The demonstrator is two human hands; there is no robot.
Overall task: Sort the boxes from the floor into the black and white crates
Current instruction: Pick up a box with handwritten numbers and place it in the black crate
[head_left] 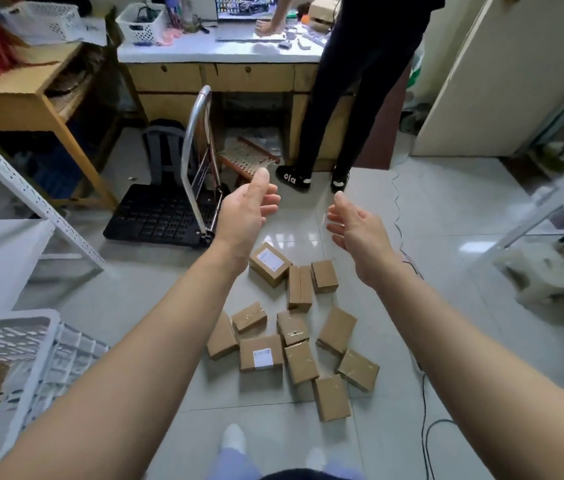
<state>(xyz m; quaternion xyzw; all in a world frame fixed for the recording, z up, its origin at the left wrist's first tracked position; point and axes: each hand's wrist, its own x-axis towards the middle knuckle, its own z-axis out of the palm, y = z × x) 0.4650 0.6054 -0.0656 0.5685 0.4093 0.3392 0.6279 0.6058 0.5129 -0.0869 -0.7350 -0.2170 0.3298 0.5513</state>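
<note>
On the tiled floor (394, 299) lies a loose cluster of brown cardboard boxes (294, 327), two showing white labels. Above them, both bare hands are stretched forward, palms facing each other: the left hand (244, 211) and the right hand (355, 226) each have a wide, empty grip, fingers spread. Down at the lower left stands a white crate (7, 334). Beyond the boxes, another person (353, 98) stands at a table (218, 51).
</note>
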